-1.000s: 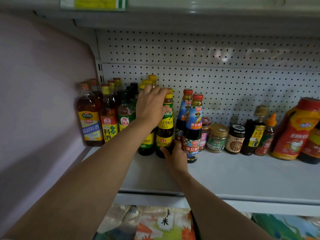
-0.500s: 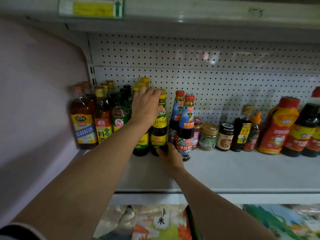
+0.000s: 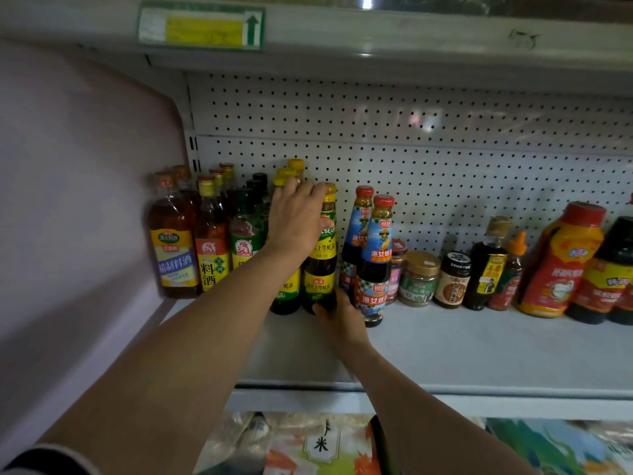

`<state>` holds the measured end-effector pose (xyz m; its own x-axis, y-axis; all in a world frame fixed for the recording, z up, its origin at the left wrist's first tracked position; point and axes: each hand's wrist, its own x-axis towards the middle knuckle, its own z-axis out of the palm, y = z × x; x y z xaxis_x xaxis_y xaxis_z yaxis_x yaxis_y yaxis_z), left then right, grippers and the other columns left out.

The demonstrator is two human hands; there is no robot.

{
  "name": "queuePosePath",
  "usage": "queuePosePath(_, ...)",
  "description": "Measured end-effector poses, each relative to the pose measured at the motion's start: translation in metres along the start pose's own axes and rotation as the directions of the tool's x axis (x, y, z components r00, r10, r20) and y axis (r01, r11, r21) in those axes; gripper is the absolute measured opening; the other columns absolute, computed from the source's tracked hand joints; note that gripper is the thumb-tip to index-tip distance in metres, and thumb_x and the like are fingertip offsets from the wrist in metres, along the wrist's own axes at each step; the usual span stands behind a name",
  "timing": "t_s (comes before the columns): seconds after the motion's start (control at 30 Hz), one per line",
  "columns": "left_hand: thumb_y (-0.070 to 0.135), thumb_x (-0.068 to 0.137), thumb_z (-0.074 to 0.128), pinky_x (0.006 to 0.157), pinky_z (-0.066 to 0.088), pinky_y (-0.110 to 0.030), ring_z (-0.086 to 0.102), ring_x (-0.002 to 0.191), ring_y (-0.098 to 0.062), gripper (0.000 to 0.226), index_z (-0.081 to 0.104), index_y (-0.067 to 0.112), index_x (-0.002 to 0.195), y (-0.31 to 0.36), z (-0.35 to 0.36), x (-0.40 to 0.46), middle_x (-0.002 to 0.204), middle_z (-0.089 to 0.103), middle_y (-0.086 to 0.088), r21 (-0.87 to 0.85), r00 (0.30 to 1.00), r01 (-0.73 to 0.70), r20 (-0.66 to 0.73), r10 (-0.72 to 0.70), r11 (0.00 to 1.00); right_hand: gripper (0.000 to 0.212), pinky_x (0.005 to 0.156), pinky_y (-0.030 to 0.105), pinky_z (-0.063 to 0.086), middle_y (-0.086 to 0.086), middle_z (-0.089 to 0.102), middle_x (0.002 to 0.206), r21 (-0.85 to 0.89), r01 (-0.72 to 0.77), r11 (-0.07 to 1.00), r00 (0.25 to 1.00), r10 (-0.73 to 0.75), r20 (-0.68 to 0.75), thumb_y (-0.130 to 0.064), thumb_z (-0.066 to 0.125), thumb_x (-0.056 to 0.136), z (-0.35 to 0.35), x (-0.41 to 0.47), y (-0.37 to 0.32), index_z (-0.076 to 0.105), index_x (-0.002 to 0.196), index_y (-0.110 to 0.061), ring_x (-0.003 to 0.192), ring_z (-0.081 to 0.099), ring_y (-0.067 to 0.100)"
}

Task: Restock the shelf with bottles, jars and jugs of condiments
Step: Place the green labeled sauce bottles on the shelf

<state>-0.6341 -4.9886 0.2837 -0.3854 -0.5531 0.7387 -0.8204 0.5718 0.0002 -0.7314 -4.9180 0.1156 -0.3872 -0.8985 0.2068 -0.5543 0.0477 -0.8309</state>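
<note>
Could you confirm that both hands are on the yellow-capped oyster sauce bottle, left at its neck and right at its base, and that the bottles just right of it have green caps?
Not quite: in the head view those neighbouring bottles have red caps, not green. The left hand and right hand are on the oyster sauce bottle as you say.

Left hand point(image 3: 296, 217): 1.0 s ago it gripped the neck of the yellow-capped bottle point(image 3: 322, 255) with its fingers curled over the cap; now the fingers lie looser over the cap.
Right hand point(image 3: 342, 318): at that bottle's base, thumb now seemingly further round the front, though dim light blurs this.
Bottle itself: no plain shift against its neighbours.
</note>
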Motion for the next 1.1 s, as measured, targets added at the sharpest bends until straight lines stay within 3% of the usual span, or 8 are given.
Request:
queuePosePath(0.1, 0.050, 0.083, 0.070, 0.098, 0.033, -0.040, 0.043, 0.123, -0.026, 0.068, 0.048, 0.024, 0.141, 0.000, -0.002, -0.002, 0.131, 0.061, -0.001, 0.008, 1.000, -0.009, 0.000, 0.009, 1.000, 0.047, 0.094, 0.042, 0.053, 0.003, 0.066, 0.128, 0.092, 0.027, 0.995, 0.999, -0.024, -0.035, -0.031, 0.068, 0.092, -0.006, -0.012, 0.005, 0.050, 0.135, -0.024, 0.117, 0.062, 0.025)
queuePosePath(0.2, 0.053, 0.082, 0.069, 0.094, 0.034, -0.040, 0.042, 0.123, -0.028, 0.074, 0.044, 0.026, 0.146, -0.001, -0.001, -0.009, 0.140, 0.057, 0.000, 0.019, 1.000, -0.013, -0.017, 0.013, 1.000, 0.024, 0.068, 0.034, 0.046, 0.003, 0.071, 0.102, -0.033, 0.067, 0.997, 0.956, -0.073, -0.285, -0.032, 0.066, 0.093, -0.030, -0.027, 0.017, 0.055, 0.112, -0.023, 0.093, 0.065, 0.028)
queuePosePath(0.3, 0.053, 0.083, 0.069, 0.089, 0.037, -0.040, 0.045, 0.119, -0.030, 0.075, 0.043, 0.025, 0.147, 0.006, 0.001, -0.019, 0.143, 0.055, -0.001, -0.010, 0.996, 0.014, -0.085, -0.014, 1.000, 0.034, 0.074, 0.035, 0.045, 0.003, 0.061, 0.108, -0.028, 0.066, 0.997, 0.864, -0.071, -0.499, -0.031, 0.073, 0.087, -0.060, -0.031, 0.033, 0.052, 0.111, -0.018, 0.100, 0.057, 0.024)
queuePosePath(0.47, 0.055, 0.083, 0.066, 0.083, 0.036, -0.039, 0.048, 0.107, -0.027, 0.070, 0.051, 0.023, 0.143, 0.029, -0.006, -0.018, 0.122, 0.069, 0.000, -0.096, 0.991, -0.050, -0.130, 0.038, 0.994, 0.062, 0.090, 0.036, 0.052, -0.004, 0.062, 0.123, 0.157, -0.030, 0.987, 0.972, 0.065, -0.226, -0.034, 0.080, 0.081, -0.074, -0.020, 0.040, 0.050, 0.135, -0.024, 0.109, 0.059, 0.013)
queuePosePath(0.63, 0.057, 0.082, 0.066, 0.081, 0.028, -0.034, 0.046, 0.108, -0.024, 0.068, 0.053, 0.026, 0.142, 0.042, -0.013, -0.010, 0.119, 0.070, 0.004, -0.141, 0.987, -0.104, -0.137, 0.085, 0.985, 0.057, 0.088, 0.035, 0.053, -0.003, 0.066, 0.120, 0.150, -0.035, 0.988, 0.976, 0.067, -0.209, -0.032, 0.080, 0.083, -0.074, -0.014, 0.044, 0.052, 0.132, -0.023, 0.103, 0.061, 0.014)
queuePosePath(0.8, 0.054, 0.084, 0.067, 0.086, 0.033, -0.038, 0.045, 0.116, -0.026, 0.067, 0.052, 0.027, 0.144, 0.052, -0.016, -0.011, 0.125, 0.068, 0.001, -0.215, 0.994, -0.108, -0.044, 0.101, 0.971, 0.049, 0.082, 0.033, 0.050, -0.005, 0.065, 0.112, 0.114, -0.023, 0.993, 0.978, 0.046, -0.202, -0.030, 0.081, 0.082, -0.076, -0.013, 0.046, 0.053, 0.123, -0.026, 0.101, 0.062, 0.017)
queuePosePath(0.9, 0.051, 0.083, 0.070, 0.087, 0.031, -0.037, 0.044, 0.116, -0.024, 0.064, 0.054, 0.028, 0.141, 0.055, -0.016, -0.010, 0.121, 0.069, -0.001, -0.245, 0.996, -0.086, -0.019, 0.084, 0.966, 0.049, 0.077, 0.032, 0.049, -0.008, 0.064, 0.107, 0.092, -0.015, 0.996, 0.986, 0.030, -0.164, -0.034, 0.084, 0.077, -0.075, -0.013, 0.046, 0.050, 0.112, -0.031, 0.088, 0.061, 0.007)
queuePosePath(1.1, 0.048, 0.077, 0.077, 0.087, 0.026, -0.032, 0.042, 0.116, -0.020, 0.051, 0.065, 0.027, 0.121, 0.055, -0.015, 0.003, 0.112, 0.069, 0.000, -0.282, 1.000, -0.030, 0.000, 0.031, 0.959, 0.060, 0.088, 0.037, 0.054, -0.003, 0.058, 0.122, -0.006, 0.097, 0.995, 0.991, -0.097, -0.090, -0.045, 0.078, 0.080, -0.075, -0.011, 0.046, 0.056, 0.134, -0.027, 0.104, 0.060, 0.013)
